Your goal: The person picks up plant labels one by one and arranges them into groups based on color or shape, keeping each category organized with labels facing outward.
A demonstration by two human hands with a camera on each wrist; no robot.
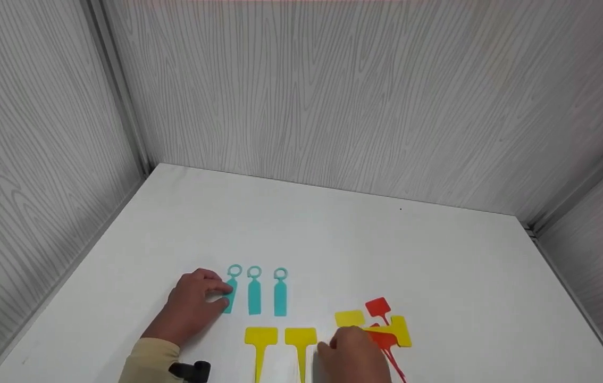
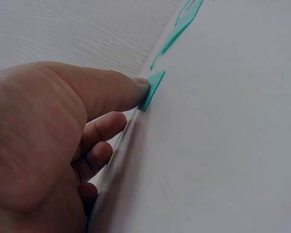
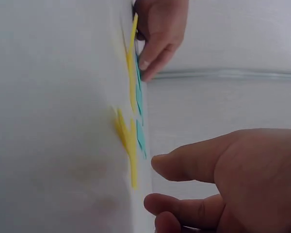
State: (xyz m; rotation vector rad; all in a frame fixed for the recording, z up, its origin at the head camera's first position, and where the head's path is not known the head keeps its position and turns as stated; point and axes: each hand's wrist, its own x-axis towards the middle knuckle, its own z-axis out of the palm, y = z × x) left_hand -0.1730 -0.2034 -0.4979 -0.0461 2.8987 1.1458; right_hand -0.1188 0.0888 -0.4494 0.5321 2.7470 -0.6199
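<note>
Three teal hanging plant labels with ring tops lie in a row, the middle one (image 1: pixel 254 298) and right one (image 1: pixel 280 299) upright in the view. The leftmost teal label (image 1: pixel 229 304) is slightly slanted. My left hand (image 1: pixel 189 304) touches it, with thumb and index fingertips resting on it a little apart; in the left wrist view the straight thumb (image 2: pixel 111 90) presses its end. My right hand (image 1: pixel 356 355) is beside several yellow and red T-shaped plant labels. In the right wrist view its thumb (image 3: pixel 184 162) and fingers are apart, with nothing visible between them.
Two yellow T-shaped labels (image 1: pixel 261 336) stand side by side below the teal row. Right of them a loose group holds yellow labels (image 1: pixel 401 331) overlapping red labels (image 1: pixel 377 307). The white table (image 1: pixel 333 229) is bounded by grey wood-grain panels (image 1: pixel 301 96).
</note>
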